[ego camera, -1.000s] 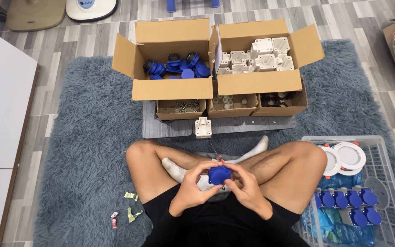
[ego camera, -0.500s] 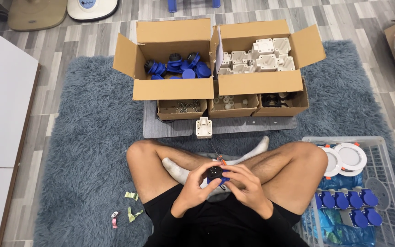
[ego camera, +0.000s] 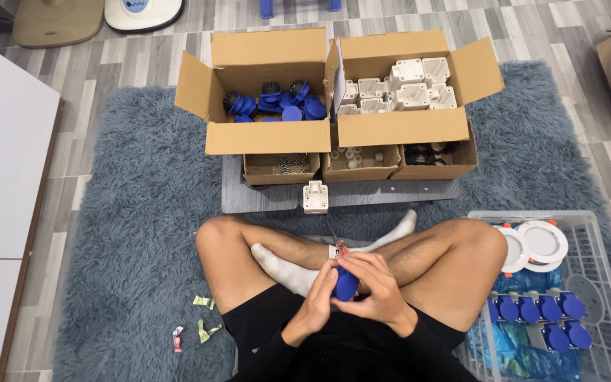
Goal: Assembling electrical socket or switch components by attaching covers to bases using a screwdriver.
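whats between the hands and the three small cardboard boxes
Head view: the person's crossed shins and white socks, then a small white plastic part on the grey mat.

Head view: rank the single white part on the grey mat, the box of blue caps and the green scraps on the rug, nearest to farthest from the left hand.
From the left hand:
1. White part on the grey mat, straight ahead past the legs; green scraps on the rug, to its left: too close to call.
2. Box of blue caps, far ahead, behind the mat.
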